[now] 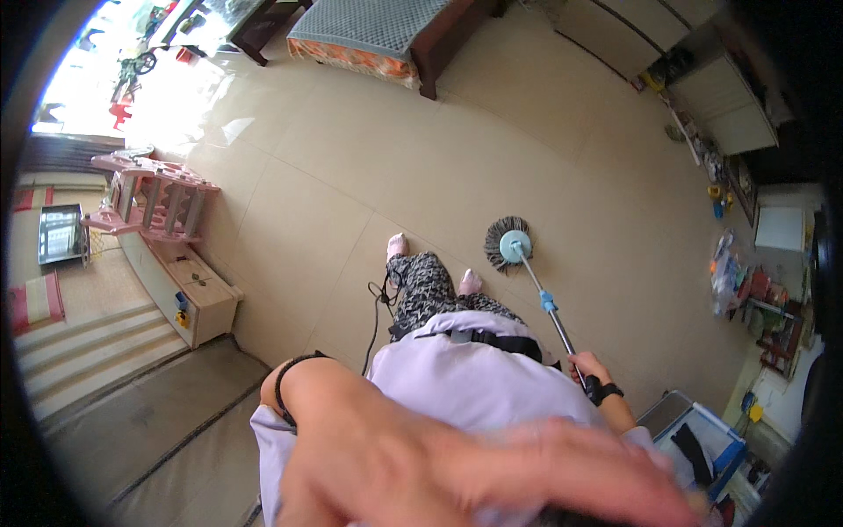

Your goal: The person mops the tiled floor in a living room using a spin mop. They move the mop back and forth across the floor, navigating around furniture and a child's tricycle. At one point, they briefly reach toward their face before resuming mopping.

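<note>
My right hand (592, 367), with a black band at the wrist, is closed around the metal handle of a mop. The mop (511, 243) has a round light-blue plate ringed by grey strands, and its head rests on the tiled floor ahead and right of my feet. A blue collar joins the handle partway up. My left hand (492, 465) is raised very near the camera, large and blurred by motion. Its fingers stretch to the right, and I see nothing in it. A black cord loops round the left wrist.
A bed (369, 35) stands at the far side. To the left are a pink plastic rack (154, 198) and a low cabinet (202, 294). A dark cable (376, 325) hangs beside my left leg. A blue-edged folding frame (702, 430) stands at right, near shelves with assorted items.
</note>
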`<action>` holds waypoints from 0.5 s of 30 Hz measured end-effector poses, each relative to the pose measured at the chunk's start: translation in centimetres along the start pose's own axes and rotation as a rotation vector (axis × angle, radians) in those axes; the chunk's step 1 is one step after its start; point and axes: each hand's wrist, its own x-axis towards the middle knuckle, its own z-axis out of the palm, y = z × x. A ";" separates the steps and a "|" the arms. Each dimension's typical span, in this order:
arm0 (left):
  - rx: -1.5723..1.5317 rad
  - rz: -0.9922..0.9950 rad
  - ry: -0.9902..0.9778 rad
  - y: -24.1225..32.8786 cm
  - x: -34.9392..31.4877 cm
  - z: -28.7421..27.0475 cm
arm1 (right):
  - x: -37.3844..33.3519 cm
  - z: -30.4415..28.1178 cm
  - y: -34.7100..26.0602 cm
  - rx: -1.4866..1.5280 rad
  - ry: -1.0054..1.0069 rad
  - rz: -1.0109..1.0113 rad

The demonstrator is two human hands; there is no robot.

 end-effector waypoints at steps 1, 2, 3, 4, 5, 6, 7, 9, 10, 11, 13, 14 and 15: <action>0.037 -0.131 0.006 0.2 -1.2 -1.0 | 0.8 -0.5 0.5 -0.177 0.090 -0.130; 0.122 -0.298 -0.046 0.2 -2.7 -2.1 | 1.6 -0.6 1.0 -0.323 0.151 -0.279; 0.149 -0.444 0.079 -0.3 -4.3 -3.3 | 1.8 -1.4 2.0 -0.336 0.186 -0.303; 0.287 -0.623 0.177 -0.3 -6.5 -4.9 | 1.9 -1.5 2.7 -0.316 0.194 -0.405; 0.381 -0.804 0.387 -0.4 -9.1 -5.8 | 1.6 -2.1 3.4 -0.376 0.204 -0.421; 0.476 -0.893 0.557 -1.2 -11.8 -7.4 | 1.1 -2.3 3.7 -0.450 0.233 -0.510; 0.667 -1.049 0.722 -1.8 -14.9 -9.0 | 0.4 -2.5 3.6 -0.517 0.295 -0.577; 0.764 -1.161 1.051 -2.4 -21.6 -11.5 | -1.3 -2.3 2.1 -0.671 0.427 -0.730; 0.819 -1.324 1.164 -2.3 -24.8 -12.4 | -2.3 -1.8 0.6 -0.714 0.482 -0.618; 0.839 -1.297 1.208 -2.4 -28.2 -12.8 | -3.3 -1.3 -1.1 -0.655 0.414 -0.610; 0.850 -1.405 1.295 -2.1 -32.7 -12.0 | -5.2 -0.7 -5.5 -0.536 0.296 -0.524; 0.848 -1.315 1.335 -1.6 -34.6 -11.9 | -6.3 0.4 -6.9 -0.626 0.333 -0.533; 0.869 -1.244 1.355 -0.6 -36.3 -11.7 | -7.3 1.6 -8.2 -0.698 0.352 -0.618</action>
